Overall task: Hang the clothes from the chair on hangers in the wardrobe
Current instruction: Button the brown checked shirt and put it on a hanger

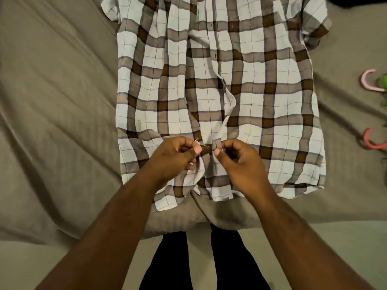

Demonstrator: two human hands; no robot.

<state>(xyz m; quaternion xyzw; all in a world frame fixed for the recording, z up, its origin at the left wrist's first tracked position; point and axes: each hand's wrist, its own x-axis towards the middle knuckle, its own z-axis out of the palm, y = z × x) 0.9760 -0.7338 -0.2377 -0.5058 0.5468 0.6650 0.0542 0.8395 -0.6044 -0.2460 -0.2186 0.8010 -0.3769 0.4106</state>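
One shirt (219,97) lies flat on the bed (56,101), front up, collar end away from the person and hem nearest them, close to the bed's near edge. It is short-sleeved, plaid in pale white squares crossed by taupe bands with dark brown blocks where the bands meet, and thin dark lines run through the pale squares. The placket runs down the middle; two dark buttons (212,26) show fastened on its upper part, while lower down the front edges gape slightly and the fabric bunches near the hem.

Two hands work at the lower placket. The left hand (173,158) has its fingers together, pinching the left front edge just below a small button (196,139). The right hand (240,158) has its fingers clamped on the right front edge, thumb and forefinger nipping the strip of cloth. The two hands sit just beside each other, thumbnails nearly facing.

At the right border of the view, on the bed, three hanger hooks show: a pink hook (367,80), a coral hook (369,141) below it, and a sliver of a green hanger (384,88). The rest of each is cut off by the border.
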